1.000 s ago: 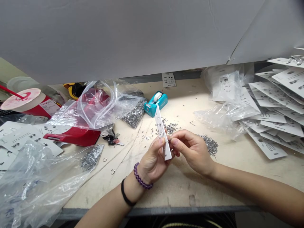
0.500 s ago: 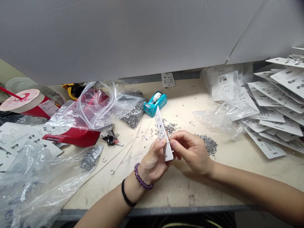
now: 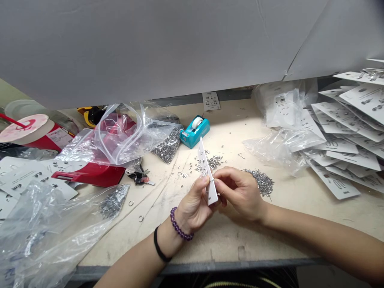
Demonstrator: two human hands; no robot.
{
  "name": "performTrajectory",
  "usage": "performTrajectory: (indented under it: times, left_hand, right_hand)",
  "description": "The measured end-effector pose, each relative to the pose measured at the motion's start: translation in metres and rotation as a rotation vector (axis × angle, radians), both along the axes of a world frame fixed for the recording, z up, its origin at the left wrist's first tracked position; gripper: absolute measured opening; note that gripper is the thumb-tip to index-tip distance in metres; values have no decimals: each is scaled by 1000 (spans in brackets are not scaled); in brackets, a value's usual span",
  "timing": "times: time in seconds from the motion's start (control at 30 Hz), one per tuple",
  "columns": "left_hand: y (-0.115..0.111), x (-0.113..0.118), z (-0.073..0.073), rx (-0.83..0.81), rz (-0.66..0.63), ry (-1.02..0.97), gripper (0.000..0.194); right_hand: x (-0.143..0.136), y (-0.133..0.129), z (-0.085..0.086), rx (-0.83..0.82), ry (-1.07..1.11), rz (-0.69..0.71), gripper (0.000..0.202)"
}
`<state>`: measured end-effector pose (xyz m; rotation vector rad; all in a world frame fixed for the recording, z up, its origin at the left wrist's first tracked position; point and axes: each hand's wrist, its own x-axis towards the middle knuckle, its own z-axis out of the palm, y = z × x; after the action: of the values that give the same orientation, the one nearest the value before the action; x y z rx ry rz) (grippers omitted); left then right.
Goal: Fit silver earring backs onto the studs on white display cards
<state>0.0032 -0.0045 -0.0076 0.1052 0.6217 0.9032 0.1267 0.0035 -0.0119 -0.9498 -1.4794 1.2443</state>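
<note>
A white jewelry card [image 3: 212, 193] stands nearly edge-on above the middle of the table, with small metal pieces on its left face. My left hand [image 3: 192, 208] grips its lower part, the thumb on that face and the fingers behind. My right hand [image 3: 242, 195] is closed in a pinch against the card's right side; whatever its fingertips hold is hidden. Beyond the card lies a loose scatter of tiny metal parts [image 3: 215, 161]. A denser pile of small metal pieces [image 3: 262, 182] sits just past my right hand.
A teal tape dispenser [image 3: 195, 131] stands behind the card. Many filled cards [image 3: 342, 188] are stacked at right beside clear plastic bags [image 3: 279, 146]. On the left are zip bags [image 3: 120, 136], a red dustpan-like piece [image 3: 90, 174], keys [image 3: 140, 176] and a red cup [image 3: 39, 132].
The view has shifted very slightly. Both hands stay at the card, which has turned a little; the right fingertips remain pinched at its edge.
</note>
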Motion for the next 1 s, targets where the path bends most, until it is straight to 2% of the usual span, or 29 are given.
performTrajectory:
  times: [0.37,0.63,0.7,0.8,0.9,1.0]
  left_hand:
    - [-1,-1,5,44,62,7,30]
    - [-3,3,0,117,9,-5,33]
    - [-2,3,1,157,19,33,33]
    - [2,0,6,292,64,192,35]
    - [6,-4,12,423,79,407,42]
    - [8,-9,14,523,118,475,48]
  right_hand:
    - [-1,1,10,-110,187,118,6]
    - [4,0,10,-52,41,117,7]
    - [9,6,16,-40,-34,149,8]
    - [25,21,33,-10,-221,294,10]
    - [49,40,47,68,-525,385,17]
    - [76,55,47,124,-879,400,23]
